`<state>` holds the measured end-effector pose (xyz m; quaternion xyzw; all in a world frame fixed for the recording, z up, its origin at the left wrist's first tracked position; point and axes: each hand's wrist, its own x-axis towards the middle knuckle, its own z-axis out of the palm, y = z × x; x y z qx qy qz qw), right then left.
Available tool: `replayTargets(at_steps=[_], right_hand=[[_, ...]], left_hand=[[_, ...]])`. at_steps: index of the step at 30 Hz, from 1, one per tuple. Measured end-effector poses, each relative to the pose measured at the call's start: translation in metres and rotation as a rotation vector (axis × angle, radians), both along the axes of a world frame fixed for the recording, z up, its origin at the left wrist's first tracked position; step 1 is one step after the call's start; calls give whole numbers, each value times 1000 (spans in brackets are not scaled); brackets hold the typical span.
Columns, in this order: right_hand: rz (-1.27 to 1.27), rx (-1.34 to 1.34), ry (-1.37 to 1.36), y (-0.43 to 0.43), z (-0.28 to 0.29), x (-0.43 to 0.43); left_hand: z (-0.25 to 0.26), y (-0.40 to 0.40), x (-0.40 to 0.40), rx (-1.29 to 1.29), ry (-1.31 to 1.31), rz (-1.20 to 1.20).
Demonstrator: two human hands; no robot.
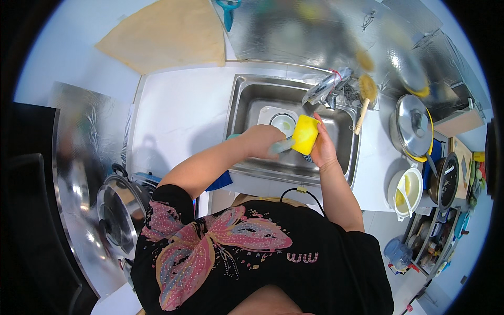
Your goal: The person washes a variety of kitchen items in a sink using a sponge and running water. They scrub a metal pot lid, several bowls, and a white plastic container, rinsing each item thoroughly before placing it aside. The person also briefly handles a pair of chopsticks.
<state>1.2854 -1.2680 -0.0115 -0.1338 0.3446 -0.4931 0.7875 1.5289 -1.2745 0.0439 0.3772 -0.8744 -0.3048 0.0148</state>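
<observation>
My left hand (263, 141) is over the stainless steel sink (252, 92), closed around a translucent pale-green bottle (281, 146). Its front end points at a yellow sponge (305, 134), and I cannot tell whether the two touch. My right hand (326, 145) holds that sponge by its right side, palm towards it. Below, a small white bowl with a dark rim (282, 123) sits in the sink on a pale, flat rectangular piece (265, 114). Partly hidden under the sponge is a blue-and-white patterned thing (308, 158).
A faucet (330, 102) with plastic wrap stands behind the sink. A wooden-handled brush (362, 114) rests at the right rim. Further right are a lidded steel pot (413, 126), a white pot with a spoon (415, 193) and a dark pan (449, 185). A large lidded pot (118, 220) stands left.
</observation>
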Motion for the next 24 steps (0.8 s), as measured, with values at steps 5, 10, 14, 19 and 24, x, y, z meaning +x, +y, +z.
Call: replayTargets(at_steps=[5,10,14,19,24], right_hand=[[22,-5,-23,1,-2,5],[69,25,-34,4,0,12],[153,6,44,5,-5,14],[211,111,247,2,-4,32],[213,91,325,2,-14,53]], left_hand=[[10,-7,-1,85,-147,16],[-26,-16,49,-129,254,247],[9,-37,89,221,765,615],[6,-87,141,-114,993,1017],[-27,-149,183,-485,874,1225]])
